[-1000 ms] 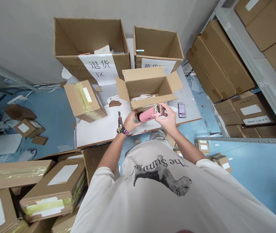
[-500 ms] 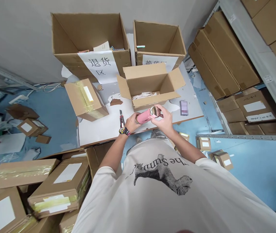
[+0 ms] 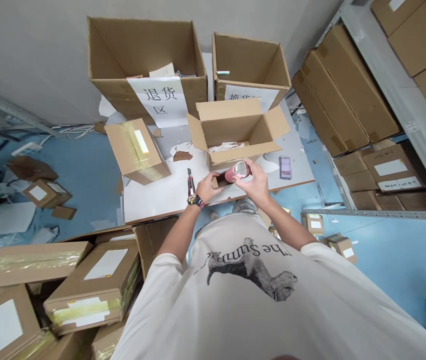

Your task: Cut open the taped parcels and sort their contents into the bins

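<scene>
My right hand (image 3: 256, 184) is closed round a pink cylindrical bottle (image 3: 230, 174) with a shiny metal top. My left hand (image 3: 207, 188) grips a small brown box (image 3: 221, 180) whose open end faces the bottle. The bottle's far end is at that opening, and my fingers cover part of both. Just behind my hands stands an open carton (image 3: 231, 130) with crumpled white paper inside. A box cutter (image 3: 190, 182) lies beside my left wrist on the white table (image 3: 153, 200).
A taped carton (image 3: 134, 150) stands at the table's left. Two large open boxes with paper signs stand at the back. A phone-like object (image 3: 285, 168) lies at the right. Cartons are stacked at lower left (image 3: 96, 280) and on the right shelf.
The bottle has shifted away from the small box's side, and the box's dark opening now shows between my hands. The whole view has shifted slightly.
</scene>
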Available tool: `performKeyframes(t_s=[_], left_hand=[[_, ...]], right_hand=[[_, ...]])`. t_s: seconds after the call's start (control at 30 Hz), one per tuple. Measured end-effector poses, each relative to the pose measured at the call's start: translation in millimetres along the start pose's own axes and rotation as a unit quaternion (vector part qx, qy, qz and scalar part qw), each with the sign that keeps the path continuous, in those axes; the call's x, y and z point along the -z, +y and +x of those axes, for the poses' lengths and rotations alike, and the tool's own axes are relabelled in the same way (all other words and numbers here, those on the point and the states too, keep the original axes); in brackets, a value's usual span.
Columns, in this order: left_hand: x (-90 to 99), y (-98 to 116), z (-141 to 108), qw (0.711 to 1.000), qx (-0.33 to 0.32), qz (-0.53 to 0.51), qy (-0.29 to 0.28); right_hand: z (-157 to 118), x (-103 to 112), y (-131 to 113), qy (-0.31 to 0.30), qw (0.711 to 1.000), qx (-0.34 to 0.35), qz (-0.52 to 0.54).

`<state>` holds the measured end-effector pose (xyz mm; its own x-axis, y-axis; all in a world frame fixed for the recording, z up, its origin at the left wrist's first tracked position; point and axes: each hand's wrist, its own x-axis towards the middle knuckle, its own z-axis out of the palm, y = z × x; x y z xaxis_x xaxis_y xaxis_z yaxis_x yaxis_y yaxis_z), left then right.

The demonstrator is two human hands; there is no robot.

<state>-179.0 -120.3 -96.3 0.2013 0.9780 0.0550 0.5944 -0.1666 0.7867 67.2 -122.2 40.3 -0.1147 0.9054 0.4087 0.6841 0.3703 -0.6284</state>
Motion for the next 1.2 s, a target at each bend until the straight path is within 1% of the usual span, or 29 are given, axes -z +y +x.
performKeyframes(t_s=[0.17, 0.27, 0.4, 0.47, 0.63, 0.7, 0.77, 0.87, 0.97, 1.03, 1.2], left_hand=[[-2.0, 1.3, 0.8, 1.000, -0.006, -0.004, 0.000], [-3.0, 2.9, 1.3, 1.000, -0.005, -0.003, 0.008], [-2.7, 5.2, 0.6, 0.999, 0.023, 0.004, 0.024], [-1.9, 6.4, -0.7, 0.999, 0.027, 0.000, 0.022], [-2.0, 10.5, -1.9, 1.000, 0.025, -0.005, 0.014], [-3.0, 11.9, -1.3, 1.000, 0.026, -0.002, 0.010], [-4.0, 12.4, -1.0, 1.000, 0.029, 0.000, 0.009], [-4.8, 10.9, -2.0, 0.999, 0.037, 0.002, 0.007], [-4.9, 8.4, -3.0, 0.999, 0.048, 0.005, 0.013], [-4.8, 7.3, -2.7, 0.998, 0.052, 0.007, 0.018], [-3.4, 9.1, -1.0, 0.999, 0.049, 0.002, 0.014]], right_hand=[[0.8, -7.2, -3.2, -0.020, 1.000, 0.009, -0.017], [-3.2, -13.3, -9.5, -0.035, 0.998, 0.043, -0.015], [-12.1, -23.1, -13.4, -0.077, 0.993, 0.085, -0.004], [-15.2, -28.4, -11.5, -0.099, 0.992, 0.077, 0.003], [-14.6, -42.6, -0.2, -0.130, 0.991, -0.001, -0.019], [-12.7, -47.4, 3.7, -0.156, 0.987, -0.015, -0.035], [-10.3, -50.4, 6.4, -0.193, 0.980, -0.007, -0.047], [-4.7, -52.1, 9.0, -0.248, 0.966, 0.042, -0.060], [2.5, -53.8, 11.6, -0.284, 0.953, 0.082, -0.070], [5.9, -56.4, 13.5, -0.296, 0.948, 0.082, -0.084], [3.6, -64.8, 18.7, -0.297, 0.942, 0.036, -0.155]])
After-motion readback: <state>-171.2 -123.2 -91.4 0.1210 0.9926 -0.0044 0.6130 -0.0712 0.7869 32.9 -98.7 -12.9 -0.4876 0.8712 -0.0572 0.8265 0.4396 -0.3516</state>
